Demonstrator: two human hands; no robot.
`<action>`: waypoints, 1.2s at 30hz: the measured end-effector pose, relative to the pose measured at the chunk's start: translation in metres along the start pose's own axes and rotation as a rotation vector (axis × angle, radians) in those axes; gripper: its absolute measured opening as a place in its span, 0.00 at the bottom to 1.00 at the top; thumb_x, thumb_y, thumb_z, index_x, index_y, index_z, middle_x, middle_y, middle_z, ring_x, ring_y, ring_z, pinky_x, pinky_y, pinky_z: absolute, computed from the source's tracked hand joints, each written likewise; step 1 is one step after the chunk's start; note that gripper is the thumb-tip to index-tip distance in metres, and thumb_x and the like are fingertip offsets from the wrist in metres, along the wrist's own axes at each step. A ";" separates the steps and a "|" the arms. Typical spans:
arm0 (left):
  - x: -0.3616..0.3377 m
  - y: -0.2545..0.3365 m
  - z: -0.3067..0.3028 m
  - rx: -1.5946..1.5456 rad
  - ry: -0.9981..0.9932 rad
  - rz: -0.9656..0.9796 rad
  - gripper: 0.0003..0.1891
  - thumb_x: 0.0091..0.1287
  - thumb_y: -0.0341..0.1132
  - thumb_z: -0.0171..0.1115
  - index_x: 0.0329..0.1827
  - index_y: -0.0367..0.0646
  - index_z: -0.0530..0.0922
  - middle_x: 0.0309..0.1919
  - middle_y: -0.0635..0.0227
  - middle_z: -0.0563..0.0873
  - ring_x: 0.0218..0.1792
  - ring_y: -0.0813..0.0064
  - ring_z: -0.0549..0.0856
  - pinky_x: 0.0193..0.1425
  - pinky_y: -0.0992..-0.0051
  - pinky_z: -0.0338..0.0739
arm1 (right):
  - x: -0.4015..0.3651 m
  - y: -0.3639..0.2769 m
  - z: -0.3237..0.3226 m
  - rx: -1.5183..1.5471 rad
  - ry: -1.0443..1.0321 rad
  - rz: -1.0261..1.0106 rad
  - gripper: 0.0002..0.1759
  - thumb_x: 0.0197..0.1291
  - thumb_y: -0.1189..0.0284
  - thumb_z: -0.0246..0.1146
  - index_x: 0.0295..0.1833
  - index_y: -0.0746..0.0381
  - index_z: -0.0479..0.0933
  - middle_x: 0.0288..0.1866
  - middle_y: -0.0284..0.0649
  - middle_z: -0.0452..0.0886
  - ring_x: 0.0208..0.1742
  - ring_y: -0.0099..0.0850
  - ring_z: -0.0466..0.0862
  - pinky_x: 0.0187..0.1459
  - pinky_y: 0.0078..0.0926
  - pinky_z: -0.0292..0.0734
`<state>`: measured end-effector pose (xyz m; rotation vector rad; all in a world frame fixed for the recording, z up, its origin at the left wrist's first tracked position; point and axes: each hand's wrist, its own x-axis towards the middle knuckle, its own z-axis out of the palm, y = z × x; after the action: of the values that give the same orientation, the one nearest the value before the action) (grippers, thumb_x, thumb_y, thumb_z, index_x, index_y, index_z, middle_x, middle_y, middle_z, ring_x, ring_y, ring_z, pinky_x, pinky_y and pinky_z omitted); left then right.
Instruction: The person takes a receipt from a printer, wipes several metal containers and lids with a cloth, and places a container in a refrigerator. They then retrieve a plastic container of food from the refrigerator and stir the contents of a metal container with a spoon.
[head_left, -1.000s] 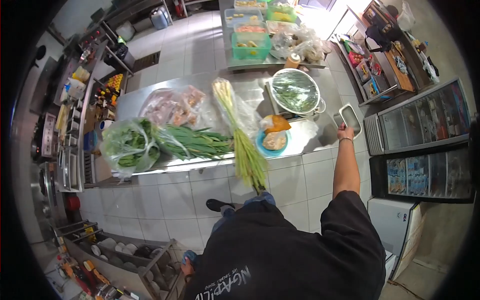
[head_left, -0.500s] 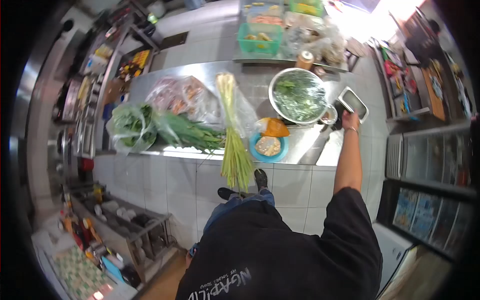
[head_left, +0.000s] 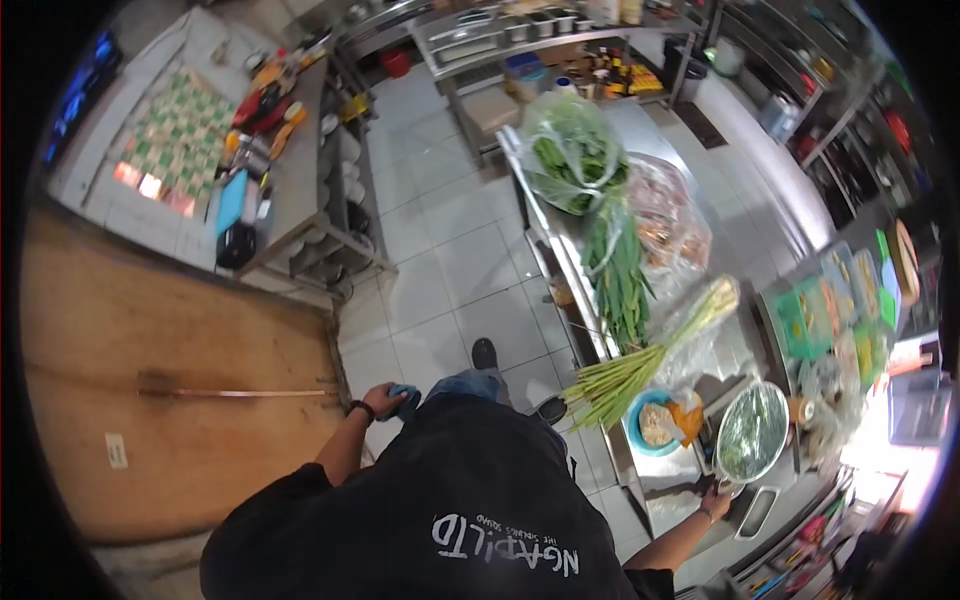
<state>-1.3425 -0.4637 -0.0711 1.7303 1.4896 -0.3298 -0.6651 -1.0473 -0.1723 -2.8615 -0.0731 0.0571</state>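
The metal desk point(head_left: 738, 335) carries a long lemongrass bundle point(head_left: 655, 355) and, near it, a film-covered bowl point(head_left: 752, 432). Just beside this bowl is a rectangular metal pan point(head_left: 757, 512). The right hand point(head_left: 718, 503) is at its edge; its grip I cannot tell. The left hand point(head_left: 384, 400), apart from the desk, closes around a blue cloth point(head_left: 405, 399).

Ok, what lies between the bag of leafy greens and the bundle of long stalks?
In the head view, long green leaves lie between the bag of leafy greens and the stalks.
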 end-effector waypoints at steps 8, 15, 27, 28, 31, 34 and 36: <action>0.044 -0.021 -0.010 -0.087 -0.006 -0.044 0.32 0.62 0.61 0.60 0.55 0.41 0.78 0.50 0.52 0.84 0.52 0.56 0.83 0.57 0.63 0.76 | -0.083 -0.050 -0.019 -0.241 0.073 0.182 0.31 0.57 0.47 0.63 0.49 0.67 0.81 0.45 0.55 0.83 0.46 0.52 0.84 0.46 0.47 0.81; 0.117 -0.114 -0.020 -0.098 0.075 -0.246 0.32 0.65 0.56 0.56 0.61 0.38 0.74 0.54 0.49 0.82 0.57 0.51 0.80 0.61 0.61 0.74 | -0.180 -0.207 -0.055 -0.331 0.074 0.180 0.25 0.62 0.56 0.60 0.55 0.66 0.76 0.53 0.54 0.79 0.52 0.47 0.81 0.49 0.46 0.80; 0.272 -0.086 -0.235 -0.302 0.300 -0.153 0.23 0.67 0.46 0.59 0.60 0.44 0.74 0.51 0.49 0.83 0.54 0.51 0.82 0.59 0.60 0.75 | -0.076 -0.536 -0.096 1.081 -0.029 0.005 0.22 0.70 0.69 0.56 0.65 0.66 0.67 0.63 0.51 0.71 0.58 0.41 0.76 0.55 0.45 0.80; 0.290 -0.079 -0.250 -0.306 0.291 -0.152 0.23 0.67 0.46 0.59 0.60 0.44 0.74 0.51 0.49 0.83 0.54 0.51 0.82 0.59 0.60 0.75 | -0.095 -0.615 -0.097 1.191 -0.114 0.079 0.23 0.71 0.67 0.55 0.67 0.66 0.66 0.62 0.49 0.71 0.57 0.39 0.75 0.53 0.43 0.81; 0.319 -0.056 -0.285 -0.495 0.437 0.002 0.21 0.68 0.43 0.60 0.61 0.47 0.73 0.48 0.51 0.84 0.50 0.54 0.84 0.57 0.64 0.76 | -0.113 -0.769 -0.056 0.995 -0.393 0.001 0.22 0.72 0.66 0.53 0.67 0.63 0.66 0.60 0.46 0.72 0.56 0.37 0.76 0.48 0.43 0.83; 0.335 -0.020 -0.320 -0.666 0.440 0.052 0.19 0.69 0.40 0.60 0.60 0.43 0.74 0.49 0.58 0.84 0.51 0.64 0.83 0.57 0.68 0.75 | -0.135 -0.885 0.013 1.076 -0.656 0.001 0.17 0.73 0.65 0.51 0.60 0.61 0.71 0.53 0.42 0.78 0.47 0.36 0.82 0.40 0.42 0.85; 0.346 -0.006 -0.330 -0.967 0.445 0.178 0.17 0.71 0.38 0.58 0.60 0.41 0.74 0.51 0.63 0.83 0.52 0.67 0.82 0.59 0.70 0.74 | -0.149 -0.954 0.056 1.018 -0.875 -0.109 0.16 0.73 0.66 0.50 0.59 0.62 0.71 0.48 0.41 0.80 0.40 0.34 0.84 0.33 0.36 0.85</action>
<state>-1.3545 0.0140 -0.0904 1.1354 1.4067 0.8028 -0.8586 -0.1237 0.0416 -1.6439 -0.2741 0.9908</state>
